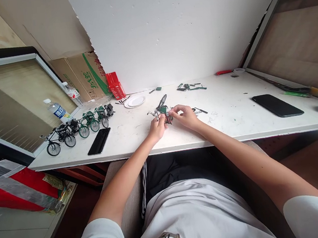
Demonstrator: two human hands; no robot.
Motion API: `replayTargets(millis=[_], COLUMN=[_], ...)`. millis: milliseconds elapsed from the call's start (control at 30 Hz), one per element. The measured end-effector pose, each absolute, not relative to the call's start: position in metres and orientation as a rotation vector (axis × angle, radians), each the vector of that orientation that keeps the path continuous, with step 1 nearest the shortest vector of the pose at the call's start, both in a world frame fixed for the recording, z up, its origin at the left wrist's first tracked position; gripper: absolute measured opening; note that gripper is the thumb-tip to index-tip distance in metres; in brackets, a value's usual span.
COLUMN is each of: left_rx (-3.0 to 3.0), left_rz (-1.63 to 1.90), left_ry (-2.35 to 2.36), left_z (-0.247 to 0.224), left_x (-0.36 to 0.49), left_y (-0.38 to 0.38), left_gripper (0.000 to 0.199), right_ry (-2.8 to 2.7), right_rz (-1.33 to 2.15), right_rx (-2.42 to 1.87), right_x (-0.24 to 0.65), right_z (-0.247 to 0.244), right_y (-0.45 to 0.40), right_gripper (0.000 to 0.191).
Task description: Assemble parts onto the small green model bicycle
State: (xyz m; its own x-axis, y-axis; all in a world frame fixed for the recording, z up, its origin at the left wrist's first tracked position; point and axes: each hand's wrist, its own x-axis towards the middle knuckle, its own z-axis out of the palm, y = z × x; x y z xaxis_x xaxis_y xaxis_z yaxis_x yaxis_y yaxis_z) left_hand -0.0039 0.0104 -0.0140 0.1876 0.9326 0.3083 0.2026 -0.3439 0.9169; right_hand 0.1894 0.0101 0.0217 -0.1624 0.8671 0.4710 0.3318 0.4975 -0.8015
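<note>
At the left of the white bench (227, 125), a row of small model bicycles (84, 131) stands near a blue-labelled bottle (60, 112) and a second bottle (73, 94); how full they are is hard to tell. A black phone (99, 141) lies just beside the row. Behind are a cardboard box (79, 77) and a red box (115, 86), their insides hidden, then white plates (135, 101).

Near the middle of the front edge, the left hand (157, 129) is closed on a tilted bicycle (163, 110) from below. The bicycle lies between both hands, just beyond the left fingers, handlebars to the left, one wheel slanting up and away. The right hand (187, 118) pinches its right side, thumb and forefinger nearly together.

Loose dark parts (191, 87) lie beyond; farther right are a clear dish (239, 70), its contents too small to tell, and another phone (277, 105).
</note>
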Motion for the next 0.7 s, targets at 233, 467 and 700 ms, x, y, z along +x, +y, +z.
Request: replayTargets(millis=[233, 467, 700], left_rx=[1.691, 1.718, 1.756], left_rz=[1.186, 1.141, 1.117], left_ry=[1.029, 1.115, 1.163], left_z=[-0.0122, -0.014, -0.0054], left_x=[-0.0036, -0.0031, -0.002], left_y=[0.0089, 0.0105, 0.0033], left_gripper=[0.047, 0.044, 0.04], right_ry=[-1.759, -1.779, -1.813], right_rz=[0.66, 0.657, 0.615], right_rx=[-1.021, -1.041, -1.047], right_x=[0.1896, 0.1904, 0.1893], right_z=[0.0232, 0.0225, 0.0202], right_y=[0.0087, 0.009, 0.01], right_gripper=[0.05, 0.05, 0.053])
